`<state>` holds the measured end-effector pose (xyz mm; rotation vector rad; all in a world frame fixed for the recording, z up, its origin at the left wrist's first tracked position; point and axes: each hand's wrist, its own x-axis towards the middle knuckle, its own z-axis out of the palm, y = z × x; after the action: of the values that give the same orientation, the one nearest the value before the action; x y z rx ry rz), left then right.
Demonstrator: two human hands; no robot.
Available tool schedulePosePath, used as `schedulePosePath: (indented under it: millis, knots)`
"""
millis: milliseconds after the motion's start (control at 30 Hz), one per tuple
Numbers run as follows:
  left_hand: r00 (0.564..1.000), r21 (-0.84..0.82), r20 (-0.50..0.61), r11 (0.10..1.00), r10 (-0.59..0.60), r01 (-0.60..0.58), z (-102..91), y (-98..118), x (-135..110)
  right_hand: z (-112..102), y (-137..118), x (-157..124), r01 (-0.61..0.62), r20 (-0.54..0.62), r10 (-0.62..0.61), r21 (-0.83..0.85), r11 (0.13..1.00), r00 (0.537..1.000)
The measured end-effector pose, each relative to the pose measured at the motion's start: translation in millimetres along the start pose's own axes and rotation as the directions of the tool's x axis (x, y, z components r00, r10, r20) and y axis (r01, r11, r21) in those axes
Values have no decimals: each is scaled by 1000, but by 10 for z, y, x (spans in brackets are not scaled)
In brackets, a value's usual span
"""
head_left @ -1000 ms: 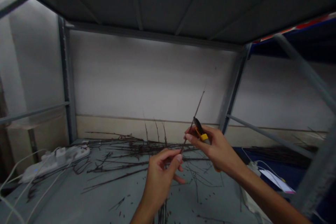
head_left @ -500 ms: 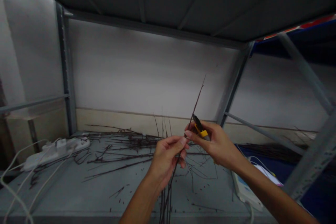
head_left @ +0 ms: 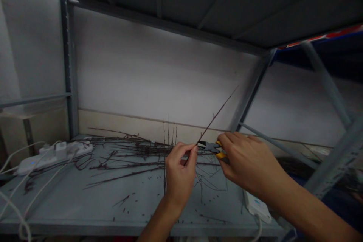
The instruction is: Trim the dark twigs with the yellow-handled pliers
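Note:
A thin dark twig slants up to the right in front of the pale wall. My left hand pinches its lower part between thumb and fingertips. In my right hand is a pair of pliers with yellow handles. Their jaws point left and sit at the twig, just right of my left fingertips; whether they touch it I cannot tell. Behind my hands, many dark twigs lie across the grey shelf, and small dark bits are scattered in front of them.
On the left stands a white power strip with plugs and trailing cables. A white box-like device with a cable lies at the right front. Metal posts frame both sides, and a dark upper shelf hangs low overhead.
The pliers have swung from lying tucked in my right hand to pointing left at the twig. My right hand has let go of the twig, which leans further right.

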<state>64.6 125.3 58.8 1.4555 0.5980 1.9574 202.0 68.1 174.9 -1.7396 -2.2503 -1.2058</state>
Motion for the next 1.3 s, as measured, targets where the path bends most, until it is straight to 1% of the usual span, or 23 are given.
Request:
schedulePosePath:
  millis: [100,167,333,500,600,700,767,833,967,1033,1067,1100,1133,1167,1200,1233,1300]
  knots:
    - [998,50,-1,996,69,-69,-10,13,-12,-10,-2,0,-3,-13,3,-10,1000,1000]
    - [996,73,8,993,93,-93,-18,19,-20,-10,-9,6,-8,-24,8,-19,1000,1000]
    - [994,106,15,988,112,-113,-52,30,-27,9,-46,52,12,-43,-16,-76,997,999]
    - [990,118,63,984,124,-131,-120,27,-10,74,-96,64,20,-27,-22,-77,997,999]
    - [997,90,58,995,44,-49,-131,-22,-20,129,-137,39,14,-19,-16,-76,997,1000]
    - [995,-26,-17,995,-93,93,-117,-74,-44,190,-181,22,13,-16,-14,-72,997,1000]
    - [985,-102,-69,984,-156,149,-111,-80,-59,229,-207,19,14,-4,-14,-64,998,1000]
    - [981,-117,-91,981,-169,158,-114,-65,-68,262,-228,18,12,16,-11,-48,999,1000]
    - [983,-77,-88,985,-160,153,-130,-43,-57,309,-232,23,-6,65,5,27,1000,998]
    - [979,-95,-91,980,-185,176,-137,-62,-32,330,-202,37,-39,102,27,116,993,994]
    - [976,-107,-87,976,-200,190,-139,-77,-18,343,-178,50,-69,116,47,187,980,992]
    - [974,-117,-81,972,-213,203,-141,-93,-4,356,-150,66,-108,124,75,280,954,989]
    - [972,-122,-71,969,-223,213,-142,-108,8,371,-121,86,-152,126,111,394,906,986]
    - [972,-124,-60,968,-228,219,-142,-120,15,386,-94,110,-193,126,150,519,832,981]
    - [972,-122,-47,967,-230,223,-140,-130,17,401,-72,137,-224,126,187,643,732,974]
    - [973,-118,-35,968,-229,224,-135,-136,13,416,-56,165,-238,130,216,752,614,968]
    - [974,-110,-10,968,-228,226,-117,-145,-10,444,-47,220,-230,145,238,894,385,960]
